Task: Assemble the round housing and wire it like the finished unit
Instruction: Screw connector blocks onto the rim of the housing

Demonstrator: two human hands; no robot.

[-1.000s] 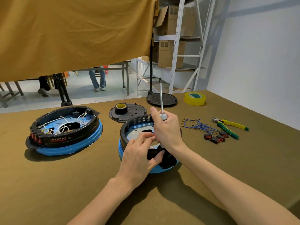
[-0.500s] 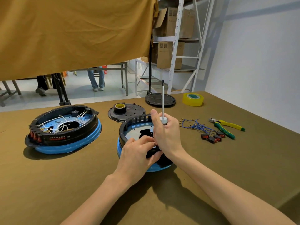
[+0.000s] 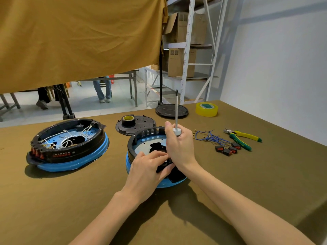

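The round housing, black ring on a blue base, sits at the table's middle with no wires in it. My right hand grips a screwdriver by its handle, the shaft pointing straight up above the housing's near rim. My left hand pinches a black part at that near rim, right against my right hand. The finished unit with white wires and red switches lies at the left. Blue wires and several black rocker switches lie to the right.
Green and yellow pliers lie at the right. A yellow tape roll, a black round lid and a black perforated plate carrying a black tape roll sit at the back. A shelf stands behind the table.
Both hands have stayed at the housing's near rim. The left fingers have shifted slightly on the black part and the screwdriver stays upright.
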